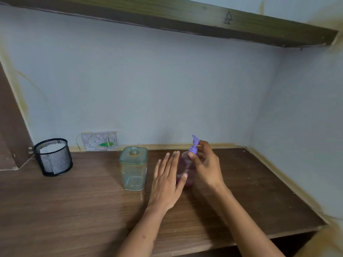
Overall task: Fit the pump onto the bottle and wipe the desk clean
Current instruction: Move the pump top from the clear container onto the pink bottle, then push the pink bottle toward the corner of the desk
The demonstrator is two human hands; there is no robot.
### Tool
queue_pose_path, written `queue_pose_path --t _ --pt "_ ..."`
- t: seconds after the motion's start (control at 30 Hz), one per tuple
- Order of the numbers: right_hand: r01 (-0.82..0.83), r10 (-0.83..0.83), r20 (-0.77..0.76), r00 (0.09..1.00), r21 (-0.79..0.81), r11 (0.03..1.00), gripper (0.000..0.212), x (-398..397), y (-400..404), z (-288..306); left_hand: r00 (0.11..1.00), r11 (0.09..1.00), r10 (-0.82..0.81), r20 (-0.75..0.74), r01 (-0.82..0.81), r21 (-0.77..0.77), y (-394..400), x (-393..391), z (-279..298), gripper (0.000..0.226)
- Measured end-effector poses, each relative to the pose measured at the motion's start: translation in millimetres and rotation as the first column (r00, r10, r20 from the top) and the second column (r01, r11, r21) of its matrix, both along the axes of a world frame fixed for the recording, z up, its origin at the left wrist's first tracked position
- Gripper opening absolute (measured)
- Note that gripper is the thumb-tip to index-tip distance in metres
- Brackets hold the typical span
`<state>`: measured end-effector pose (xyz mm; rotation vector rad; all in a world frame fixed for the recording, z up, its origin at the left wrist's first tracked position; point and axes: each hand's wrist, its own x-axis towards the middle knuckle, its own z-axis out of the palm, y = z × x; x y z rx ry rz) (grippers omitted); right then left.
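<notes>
The right hand (206, 164) pinches the purple pump (194, 145) atop the pinkish bottle (185, 171), which stands upright on the wooden bench (74, 210). The left hand (167, 182) lies flat against the bottle's side, fingers straight. A clear square jar (133, 169) stands just left.

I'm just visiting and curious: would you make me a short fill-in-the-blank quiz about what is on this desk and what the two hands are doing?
1. The right hand pinches the collar of the pump, whose colour is ____.
2. The clear square bottle beside the left hand has no ____ on its threaded neck.
3. The black mesh cup stands at the desk's far ____ corner.

Missing words: purple; cap; left
</notes>
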<state>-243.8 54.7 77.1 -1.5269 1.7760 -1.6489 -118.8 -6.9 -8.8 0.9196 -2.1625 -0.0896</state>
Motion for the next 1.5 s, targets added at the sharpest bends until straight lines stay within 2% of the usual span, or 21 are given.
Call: queue_pose_path --t 0.13,0.23,0.5,0.7,0.9,1.07,1.17,1.27,1.37,1.5 --pt "-0.062 0.069 -0.079 0.994 0.086 0.994 0.030 -22 7 4 1.000 1.000 0.000 -0.019 0.000 0.025 0 1 -1 0.064" --pt "-0.119 0.125 -0.040 0.991 0.124 0.985 0.028 -37 18 5 1.000 0.999 -0.001 -0.016 0.001 0.034 -1 0 -1 0.064" --pt "-0.173 0.174 -0.001 0.985 0.115 0.978 0.026 -46 33 1 1.000 0.999 0.020 0.006 -0.020 0.047 -2 1 -3 0.062" --pt "-0.167 0.173 -0.034 0.984 0.142 0.976 0.028 -55 37 3 0.992 0.988 0.117 -0.046 -0.111 0.106 -5 4 -6 0.062" --pt "-0.138 0.157 -0.120 0.980 0.153 0.979 0.051 -67 48 6 0.988 0.981 0.151 -0.043 -0.144 0.129 -6 4 -6 0.064" --pt "-0.150 0.170 -0.099 0.981 0.182 0.972 0.057 -94 58 8 0.990 0.981 0.136 -0.027 -0.131 0.147 -5 4 -4 0.068" --pt "-0.108 0.119 -0.103 0.988 0.106 0.988 0.065 -93 63 6 0.992 0.980 0.125 -0.013 -0.121 0.160 -4 4 -2 0.071" --pt "0.060 -0.068 -0.309 0.949 -0.034 0.998 0.071 -85 67 9 0.994 0.979 0.106 0.006 -0.105 0.174 -4 4 -2 0.073" --pt "0.161 -0.213 -0.400 0.891 -0.160 0.974 0.051 -76 70 15 0.995 0.980 0.096 0.017 -0.097 0.172 -4 4 -2 0.073" --pt "0.246 -0.285 -0.509 0.813 -0.145 0.959 0.036 -75 62 11 0.995 0.981 0.098 0.006 -0.098 0.165 -4 4 -3 0.070"
